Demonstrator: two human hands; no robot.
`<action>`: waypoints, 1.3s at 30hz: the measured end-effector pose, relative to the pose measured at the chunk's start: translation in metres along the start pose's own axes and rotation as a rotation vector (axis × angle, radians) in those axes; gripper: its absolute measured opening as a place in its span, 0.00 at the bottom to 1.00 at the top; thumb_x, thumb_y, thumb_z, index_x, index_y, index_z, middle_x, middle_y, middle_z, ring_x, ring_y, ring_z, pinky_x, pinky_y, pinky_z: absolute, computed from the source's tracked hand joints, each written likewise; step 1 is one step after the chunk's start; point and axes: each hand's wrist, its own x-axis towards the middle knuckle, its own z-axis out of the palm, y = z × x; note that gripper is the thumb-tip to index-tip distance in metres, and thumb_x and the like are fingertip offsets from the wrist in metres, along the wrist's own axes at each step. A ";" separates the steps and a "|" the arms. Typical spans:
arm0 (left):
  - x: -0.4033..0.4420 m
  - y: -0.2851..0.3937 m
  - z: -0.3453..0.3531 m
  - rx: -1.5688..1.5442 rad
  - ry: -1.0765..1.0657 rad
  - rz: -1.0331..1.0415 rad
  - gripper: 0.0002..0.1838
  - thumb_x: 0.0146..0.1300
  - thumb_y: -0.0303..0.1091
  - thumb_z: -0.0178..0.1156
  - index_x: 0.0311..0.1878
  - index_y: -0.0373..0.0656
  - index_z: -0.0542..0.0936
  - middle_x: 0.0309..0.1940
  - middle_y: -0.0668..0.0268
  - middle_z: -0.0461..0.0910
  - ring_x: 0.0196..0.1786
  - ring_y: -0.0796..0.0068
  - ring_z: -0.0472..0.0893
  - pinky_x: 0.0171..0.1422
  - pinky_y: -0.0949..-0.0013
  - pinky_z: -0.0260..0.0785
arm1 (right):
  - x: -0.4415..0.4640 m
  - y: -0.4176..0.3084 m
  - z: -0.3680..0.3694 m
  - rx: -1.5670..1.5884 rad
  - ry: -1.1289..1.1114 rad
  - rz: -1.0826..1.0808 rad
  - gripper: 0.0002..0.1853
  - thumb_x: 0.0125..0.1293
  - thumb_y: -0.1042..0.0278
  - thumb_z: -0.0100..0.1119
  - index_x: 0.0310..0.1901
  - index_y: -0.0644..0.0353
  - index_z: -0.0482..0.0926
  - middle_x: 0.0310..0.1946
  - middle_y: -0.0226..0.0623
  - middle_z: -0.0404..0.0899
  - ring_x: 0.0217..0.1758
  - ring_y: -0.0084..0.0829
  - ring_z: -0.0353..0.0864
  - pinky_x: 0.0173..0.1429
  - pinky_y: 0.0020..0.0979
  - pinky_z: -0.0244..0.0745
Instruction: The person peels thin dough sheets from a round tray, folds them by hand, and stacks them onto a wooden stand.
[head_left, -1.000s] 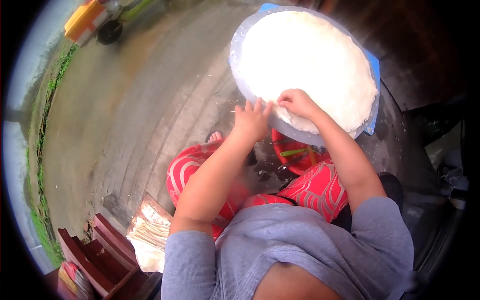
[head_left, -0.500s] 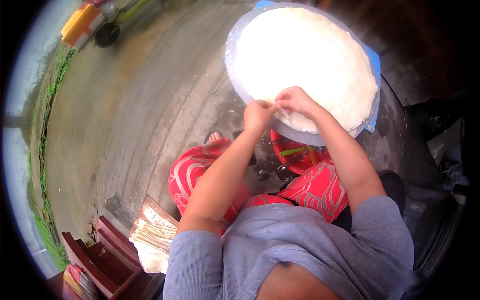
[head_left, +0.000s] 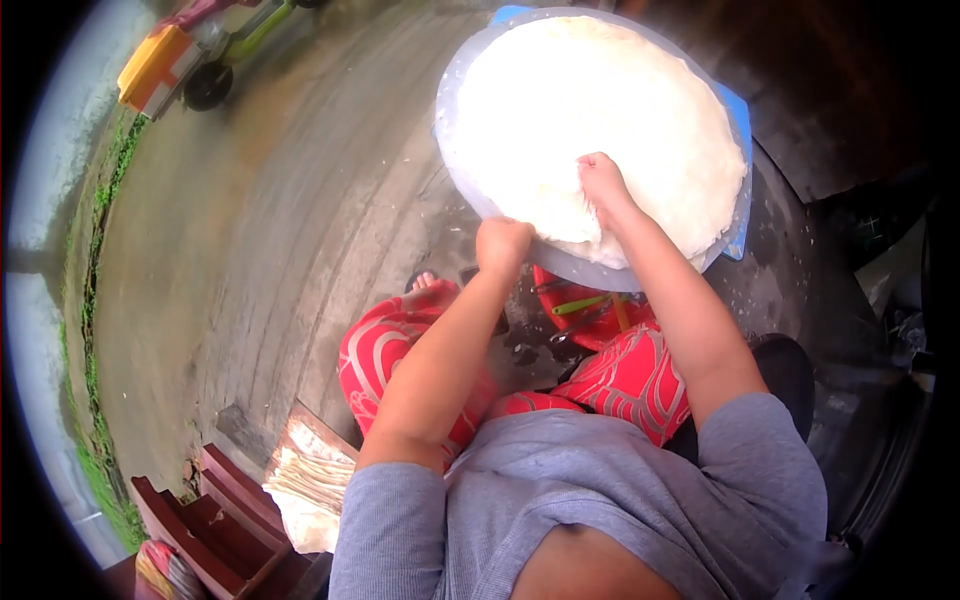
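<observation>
A large round white sheet [head_left: 590, 110], which looks like thin dough, covers most of a round translucent board [head_left: 465, 180]. Glare washes out much of its surface. My left hand [head_left: 505, 245] is closed at the board's near left rim, with its fingertips partly hidden. Farther in over the sheet, my right hand [head_left: 604, 185] is closed in a pinch on the white sheet. Beneath that hand, a strip of the sheet looks lifted and wrinkled near the near edge.
Blue corners of a support [head_left: 738, 170] show under the board. A red basin [head_left: 590, 310] with a green-handled tool sits below, between my knees. To my left are a board with a bundle of thin sticks [head_left: 310, 475] and a brown wooden frame [head_left: 215, 530]. A vehicle [head_left: 165, 75] stands far left.
My hands were together at the sheet's near edge. Now the right hand has moved inward over the sheet, lifting some of it, and the left has shifted slightly left to the board's rim.
</observation>
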 end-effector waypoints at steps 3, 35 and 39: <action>-0.029 0.042 -0.012 0.431 -0.059 0.054 0.13 0.44 0.27 0.60 0.35 0.30 0.81 0.34 0.52 0.81 0.33 0.60 0.80 0.37 0.62 0.71 | 0.004 -0.009 -0.004 0.017 0.153 -0.154 0.14 0.65 0.62 0.55 0.45 0.65 0.73 0.44 0.44 0.77 0.47 0.34 0.76 0.51 0.33 0.71; -0.040 0.059 0.005 1.269 -0.092 0.679 0.22 0.52 0.36 0.57 0.50 0.36 0.74 0.50 0.56 0.72 0.55 0.62 0.69 0.57 0.54 0.58 | 0.115 -0.097 -0.047 -0.553 0.130 -0.425 0.20 0.67 0.49 0.50 0.35 0.60 0.79 0.28 0.42 0.80 0.31 0.38 0.78 0.39 0.35 0.71; -0.043 0.057 0.010 1.241 0.064 0.884 0.20 0.51 0.38 0.59 0.45 0.35 0.76 0.49 0.56 0.73 0.56 0.61 0.69 0.56 0.55 0.59 | 0.079 -0.094 -0.148 -0.054 0.315 -0.287 0.20 0.67 0.51 0.53 0.37 0.65 0.78 0.27 0.32 0.79 0.27 0.23 0.75 0.33 0.27 0.70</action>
